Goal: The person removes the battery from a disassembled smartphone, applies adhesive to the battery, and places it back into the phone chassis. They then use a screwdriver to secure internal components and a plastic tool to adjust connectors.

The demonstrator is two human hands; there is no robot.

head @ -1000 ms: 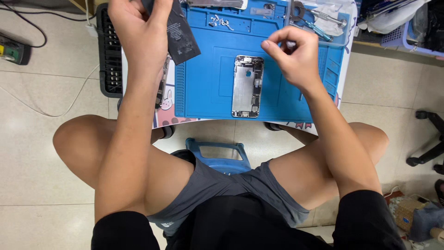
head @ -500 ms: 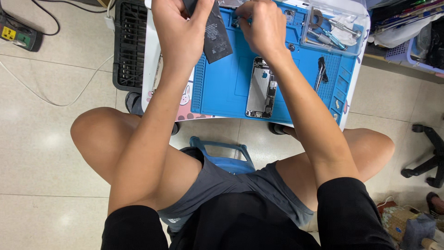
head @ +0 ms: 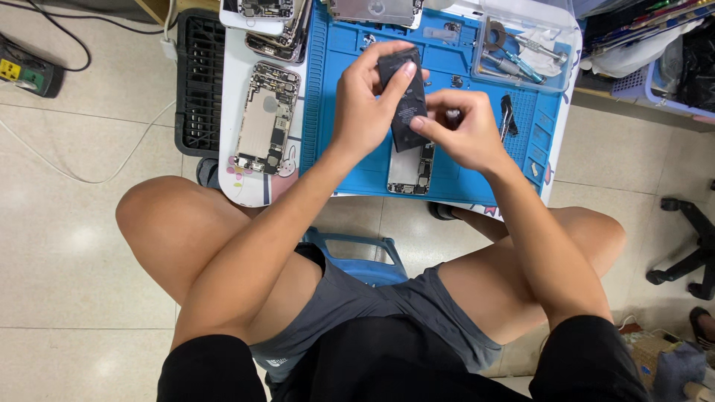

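Note:
A flat black phone battery (head: 406,100) is held up over the blue work mat (head: 350,149). My left hand (head: 365,104) grips its left side, with a fingertip on its face. My right hand (head: 462,130) pinches its lower right edge. Directly below the battery an opened phone body (head: 411,170) lies on the mat, partly hidden by my hands.
More opened phone bodies (head: 266,119) lie on the white table left of the mat, and others at the top edge. A clear tray of tools (head: 525,52) sits at the mat's top right, tweezers (head: 508,115) beside it. A black crate (head: 197,82) stands left.
My view has shifted down and closer. Both hands have come together on the battery; earlier only the left held it while the right worked on the mat.

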